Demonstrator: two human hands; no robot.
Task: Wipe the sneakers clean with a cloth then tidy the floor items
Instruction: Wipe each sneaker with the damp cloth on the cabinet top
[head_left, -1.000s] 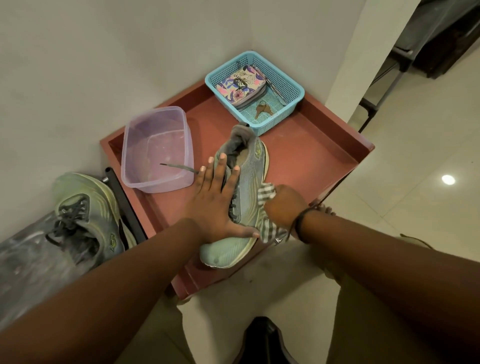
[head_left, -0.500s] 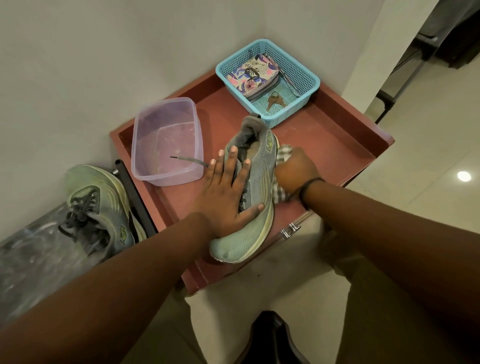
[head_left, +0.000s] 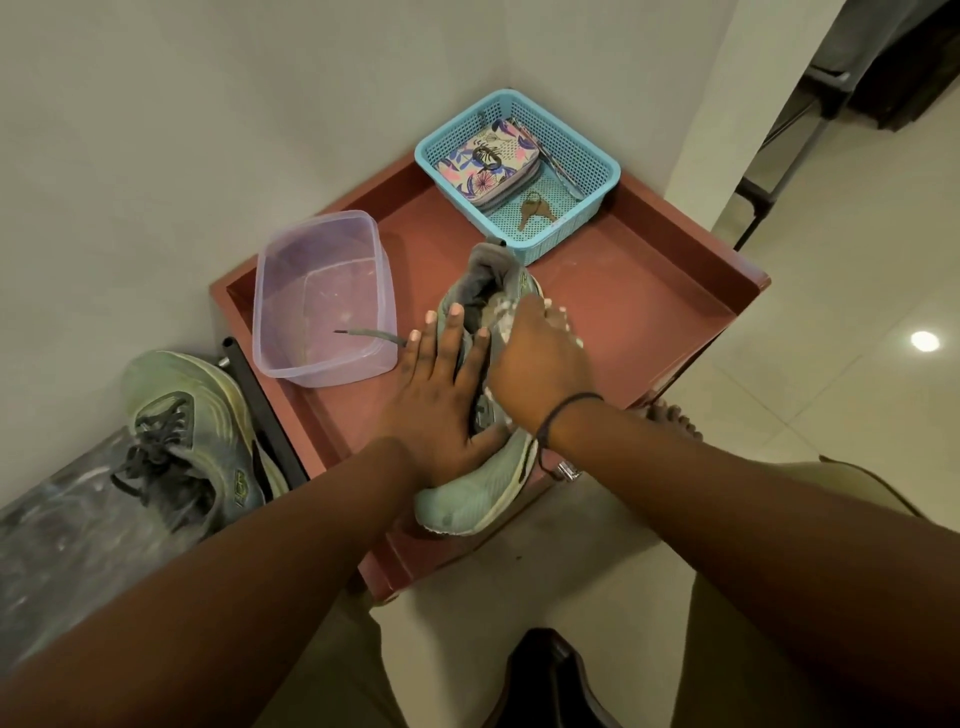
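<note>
Left hand (head_left: 441, 405) spread flat pins the sneaker (head_left: 483, 478); right hand (head_left: 535, 364) clutches the cloth (head_left: 563, 328); its overhanging toe could tip off the worktop (head_left: 649, 291)

Pale mint-green sneaker (head_left: 470, 499) with grey lining and whitish sole edge, on a brick-red tray (head_left: 639, 306); white-and-grey cloth (head_left: 563, 332), pattern hard to tell, against its side. Translucent lilac container (head_left: 324, 296) with a dark grey lace (head_left: 371, 336) over the rim, beside a turquoise mesh basket (head_left: 587, 150) holding a cream pouch (head_left: 488, 166) printed with blue, pink and purple leaves and brownish keys (head_left: 532, 208). Second sneaker (head_left: 192, 431) in dusty green with yellowish streaks and dark grey laces; black cord on the wrist, off-white wall and floor tiles.
</note>
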